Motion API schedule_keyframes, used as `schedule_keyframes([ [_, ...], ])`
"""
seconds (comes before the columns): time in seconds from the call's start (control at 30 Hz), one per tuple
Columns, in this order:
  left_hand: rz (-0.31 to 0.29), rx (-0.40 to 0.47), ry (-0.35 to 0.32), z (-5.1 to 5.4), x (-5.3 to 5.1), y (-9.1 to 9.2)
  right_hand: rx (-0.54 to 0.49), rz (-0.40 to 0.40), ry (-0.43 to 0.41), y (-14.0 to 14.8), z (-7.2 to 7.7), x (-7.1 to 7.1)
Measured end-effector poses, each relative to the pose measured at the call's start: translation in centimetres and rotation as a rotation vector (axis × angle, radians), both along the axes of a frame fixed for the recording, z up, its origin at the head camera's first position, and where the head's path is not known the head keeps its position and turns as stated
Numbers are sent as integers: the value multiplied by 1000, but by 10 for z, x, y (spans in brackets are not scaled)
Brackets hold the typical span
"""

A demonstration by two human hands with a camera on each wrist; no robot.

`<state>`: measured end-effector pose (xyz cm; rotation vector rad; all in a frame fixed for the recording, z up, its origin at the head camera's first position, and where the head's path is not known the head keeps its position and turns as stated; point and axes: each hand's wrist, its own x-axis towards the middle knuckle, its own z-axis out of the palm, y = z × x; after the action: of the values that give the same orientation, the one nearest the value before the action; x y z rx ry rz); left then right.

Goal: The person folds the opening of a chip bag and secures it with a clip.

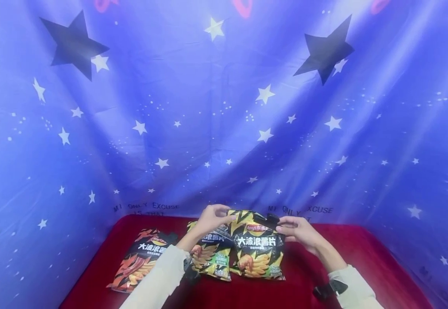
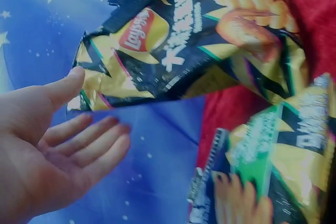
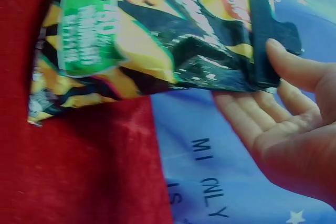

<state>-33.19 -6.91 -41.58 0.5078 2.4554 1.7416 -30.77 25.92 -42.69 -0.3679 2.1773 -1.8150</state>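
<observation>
A black-and-yellow bag of potato chips [image 1: 260,251] is held up, with a black clip [image 3: 262,43] on its top edge. My right hand [image 1: 299,231] pinches the clip end of this bag, thumb on the clip and fingers behind. My left hand [image 2: 63,135] is at the other top corner. Its thumb touches the foil there, while the visible fingers stretch out below the bag's edge, loosely spread. Any finger behind the foil is hidden. A second black-and-yellow chip bag [image 1: 208,251] lies beside it, partly covered by my left forearm.
A red-and-black chip bag [image 1: 140,262] with a dark clip on top lies to the left. Everything rests on a dark red cloth-covered table [image 1: 347,244]. A blue curtain [image 1: 208,107] with stars hangs behind and at both sides.
</observation>
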Motion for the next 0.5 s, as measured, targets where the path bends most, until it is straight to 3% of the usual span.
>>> schedule_keyframes([
  [0.1, -58, 83, -79, -5, 2, -2, -46, -51, 7, 0, -3, 7],
  [0.2, -84, 124, -84, -4, 4, -2, -59, -79, 26, -2, 3, 15],
  [0.37, -90, 149, -76, 9, 11, 5, -14, -73, 48, 2, 22, 25],
  [0.5, -83, 145, -108, 17, 19, 18, 41, -45, -16, 15, 32, 27],
])
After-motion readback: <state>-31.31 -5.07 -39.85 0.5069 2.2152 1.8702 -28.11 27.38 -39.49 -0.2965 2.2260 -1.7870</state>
